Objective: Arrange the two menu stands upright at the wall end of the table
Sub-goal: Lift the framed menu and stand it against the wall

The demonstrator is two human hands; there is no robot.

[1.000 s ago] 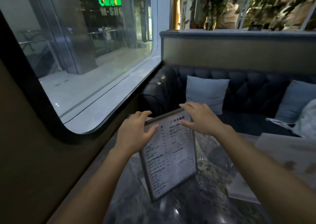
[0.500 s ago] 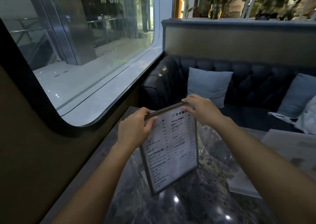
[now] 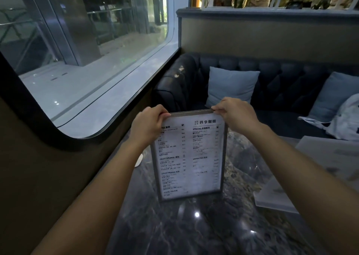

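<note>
A framed menu stand [image 3: 189, 155] with a white printed page stands upright on the dark marble table [image 3: 194, 231], its face turned to me. My left hand [image 3: 148, 125] grips its top left corner. My right hand [image 3: 234, 113] pinches its top right corner. A second menu stand [image 3: 320, 169], pale and clear, lies flat on the table at the right, partly behind my right forearm.
The wall with a large window [image 3: 87, 50] runs along the table's left side. A dark tufted sofa [image 3: 281, 79] with light blue cushions [image 3: 231, 85] stands beyond the table. A white bag [image 3: 345, 116] lies on the seat at right. A small pale disc [image 3: 139, 160] sits by the wall.
The menu stand has turned from slanted to squarely facing me and stands straighter. Both hands went from resting on its top edge to gripping its top corners.
</note>
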